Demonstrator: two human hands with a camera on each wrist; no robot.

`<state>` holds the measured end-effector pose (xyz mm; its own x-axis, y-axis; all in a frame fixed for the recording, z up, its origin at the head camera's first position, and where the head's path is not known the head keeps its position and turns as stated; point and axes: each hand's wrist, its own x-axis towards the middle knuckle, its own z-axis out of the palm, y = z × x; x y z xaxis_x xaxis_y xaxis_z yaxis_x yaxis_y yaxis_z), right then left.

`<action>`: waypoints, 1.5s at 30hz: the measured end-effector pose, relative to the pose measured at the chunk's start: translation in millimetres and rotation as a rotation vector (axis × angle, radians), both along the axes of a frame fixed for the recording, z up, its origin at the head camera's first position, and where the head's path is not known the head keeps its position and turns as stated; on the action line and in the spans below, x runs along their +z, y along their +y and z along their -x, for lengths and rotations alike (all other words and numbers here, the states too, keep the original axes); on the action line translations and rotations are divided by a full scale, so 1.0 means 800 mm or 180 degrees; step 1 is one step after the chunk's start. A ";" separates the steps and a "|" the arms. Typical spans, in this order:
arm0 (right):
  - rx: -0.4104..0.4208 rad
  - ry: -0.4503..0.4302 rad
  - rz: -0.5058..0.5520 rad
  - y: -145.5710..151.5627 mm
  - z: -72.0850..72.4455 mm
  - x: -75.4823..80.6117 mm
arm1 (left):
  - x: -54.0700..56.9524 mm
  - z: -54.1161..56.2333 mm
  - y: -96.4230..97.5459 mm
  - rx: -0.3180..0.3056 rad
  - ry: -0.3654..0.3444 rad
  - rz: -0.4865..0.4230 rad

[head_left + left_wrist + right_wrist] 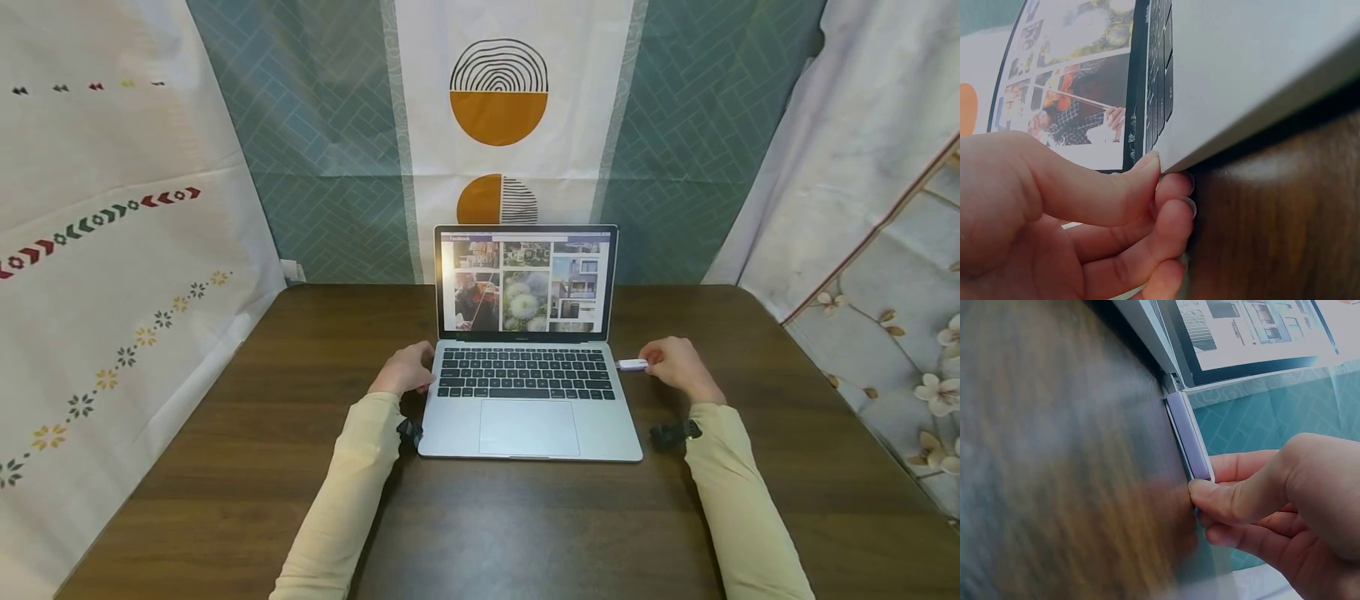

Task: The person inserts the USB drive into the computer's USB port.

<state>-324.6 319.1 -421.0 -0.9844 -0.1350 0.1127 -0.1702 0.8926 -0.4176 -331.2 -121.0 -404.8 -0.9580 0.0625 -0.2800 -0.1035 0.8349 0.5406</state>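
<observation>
An open silver laptop (528, 429) stands on the table, its lit screen (525, 287) showing a page of photos. On its left side, my left hand (405, 369) grips the edge beside the keyboard, thumb (1104, 194) on top and curled fingers against the side and below. At the opposite side, my right hand (681, 367) pinches the outer end of a white and lavender USB stick (1188, 434) between thumb and fingers. The stick's metal end (1171, 384) meets the laptop's right edge; how deep it sits I cannot tell.
The dark wooden table (517, 533) extends around the laptop. Behind it hangs a green and white patterned curtain (322, 150), with pale printed cloths (112, 275) at both sides. Dark wrist straps (675, 432) sit near the sleeve cuffs, close to the laptop's sides.
</observation>
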 end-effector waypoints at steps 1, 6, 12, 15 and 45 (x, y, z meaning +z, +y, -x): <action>0.0000 -0.0003 -0.0013 -0.001 0.000 0.000 | 0.000 0.000 0.000 -0.0002 0.0006 -0.0003; -0.0027 0.0026 -0.0084 -0.001 0.002 -0.001 | -0.002 0.000 0.001 0.0001 0.0023 -0.0032; -0.0127 -0.0043 0.0001 0.006 0.001 -0.002 | -0.002 0.000 0.005 0.0009 0.0040 -0.0083; -0.0097 -0.0042 -0.0007 0.011 0.000 -0.002 | -0.002 -0.001 0.006 0.0010 0.0022 -0.0102; -0.0076 -0.0110 0.0299 0.009 -0.004 -0.001 | -0.001 -0.001 -0.001 0.0032 0.0026 -0.0072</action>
<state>-321.1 326.5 -421.7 -0.9908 -0.1018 0.0896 -0.1333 0.8529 -0.5048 -330.6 -121.9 -405.7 -0.9608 0.0590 -0.2708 -0.1074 0.8214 0.5601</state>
